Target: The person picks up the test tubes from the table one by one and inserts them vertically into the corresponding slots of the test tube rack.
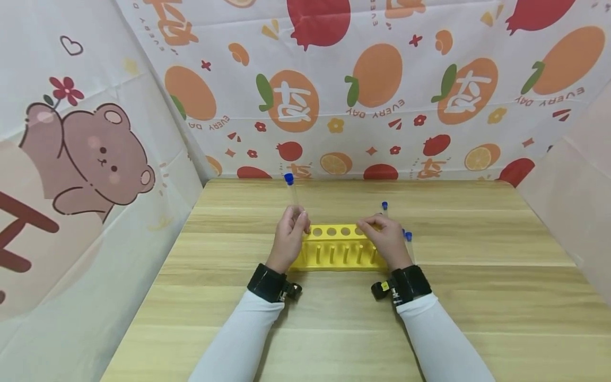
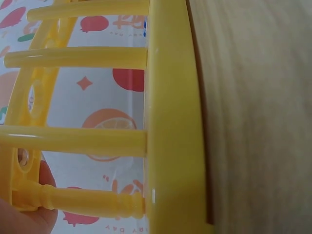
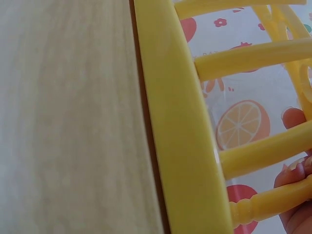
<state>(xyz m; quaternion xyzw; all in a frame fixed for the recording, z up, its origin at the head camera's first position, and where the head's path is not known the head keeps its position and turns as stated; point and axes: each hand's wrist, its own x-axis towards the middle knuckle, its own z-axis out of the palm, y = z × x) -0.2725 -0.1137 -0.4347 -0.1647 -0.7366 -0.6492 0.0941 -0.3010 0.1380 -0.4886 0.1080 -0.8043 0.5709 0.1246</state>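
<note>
A yellow test tube rack (image 1: 339, 260) stands on the table between my two hands, with a row of round holes along its top. My left hand (image 1: 288, 233) grips its left end; in the left wrist view fingers (image 2: 43, 219) curl round the end of the top bar. At the right end my right hand (image 1: 384, 236) holds the rack, its fingers (image 3: 295, 170) beside the end post in the right wrist view. A clear test tube with a blue cap (image 1: 289, 179) rises past my left hand, which hides its lower part.
More blue-capped tubes lie to the right of the rack, partly behind my right hand; one cap (image 1: 384, 205) is farther back and another cap (image 1: 408, 236) is beside the wrist. The wooden table (image 1: 458, 318) ends at a printed cloth wall (image 1: 334, 143).
</note>
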